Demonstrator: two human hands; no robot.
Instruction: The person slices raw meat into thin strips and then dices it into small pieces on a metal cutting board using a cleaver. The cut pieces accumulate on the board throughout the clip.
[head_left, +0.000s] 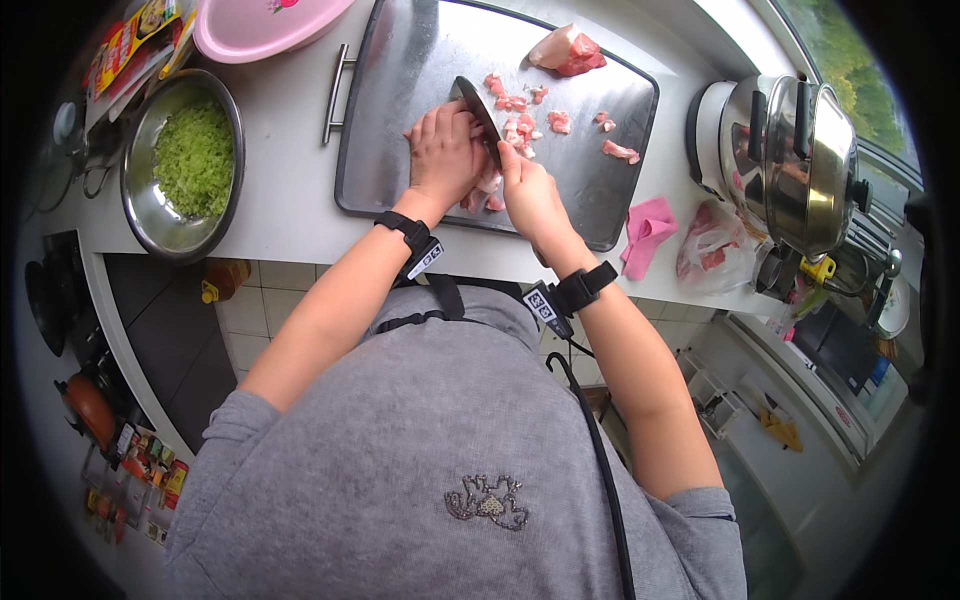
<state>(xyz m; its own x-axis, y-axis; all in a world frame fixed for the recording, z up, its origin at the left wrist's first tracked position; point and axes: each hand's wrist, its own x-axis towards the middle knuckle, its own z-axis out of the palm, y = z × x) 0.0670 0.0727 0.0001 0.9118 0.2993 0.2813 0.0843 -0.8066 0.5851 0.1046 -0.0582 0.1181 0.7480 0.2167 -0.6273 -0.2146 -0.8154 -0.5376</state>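
A kitchen knife (478, 112) is gripped in my right hand (534, 191), its blade angled up and to the left over a metal cutting board (405, 67). My left hand (446, 154) lies beside the blade, fingers bent, pressing on raw meat that it mostly hides. Some of that meat (476, 199) shows below the hand, near the board's front edge. Right of the blade sit small cut pieces of meat (519, 131), with a few more scattered farther right. A larger chunk of raw meat (568, 51) rests at the board's back edge.
Left of the board stands a steel bowl (234, 180) of chopped green vegetable, with a pink basin (270, 30) behind it. To the right are a pink cloth (649, 232), a plastic bag (712, 251) holding something reddish, and a lidded steel pot (795, 161).
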